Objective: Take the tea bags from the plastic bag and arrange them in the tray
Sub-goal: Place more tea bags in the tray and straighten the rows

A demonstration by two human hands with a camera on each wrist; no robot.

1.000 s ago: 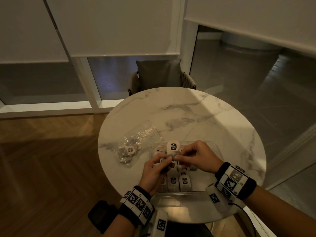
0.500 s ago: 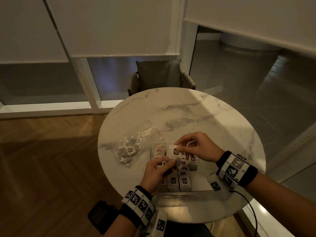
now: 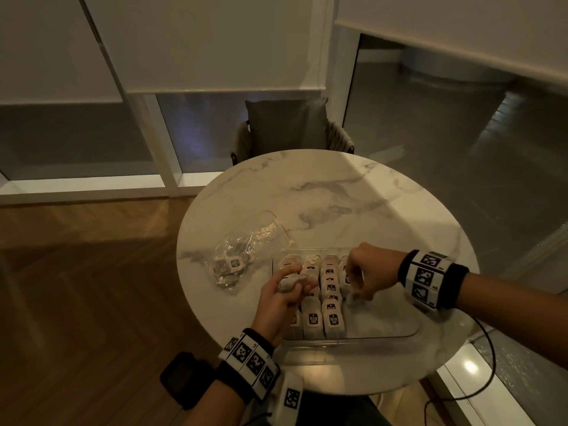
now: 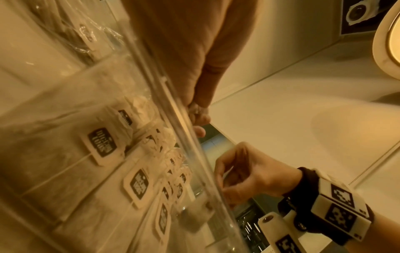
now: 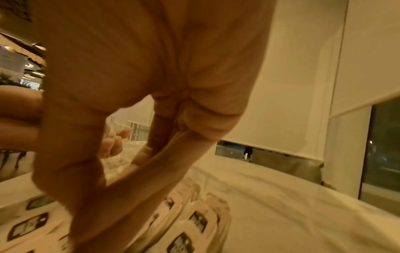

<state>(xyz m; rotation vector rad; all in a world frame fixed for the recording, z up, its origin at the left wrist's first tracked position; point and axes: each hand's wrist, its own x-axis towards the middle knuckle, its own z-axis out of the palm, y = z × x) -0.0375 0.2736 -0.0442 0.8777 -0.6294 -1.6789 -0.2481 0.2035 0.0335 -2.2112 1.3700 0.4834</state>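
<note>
Head view: nearest, the left hand grips a crumpled tea bag over the tray; the right hand pinches another tea bag inside it, beside rows of tea bags. Left of the tray, farther back on the table, lies the plastic bag.

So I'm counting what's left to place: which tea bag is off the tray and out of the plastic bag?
The crumpled tea bag gripped in the left hand, held above the tray's rows.
</note>
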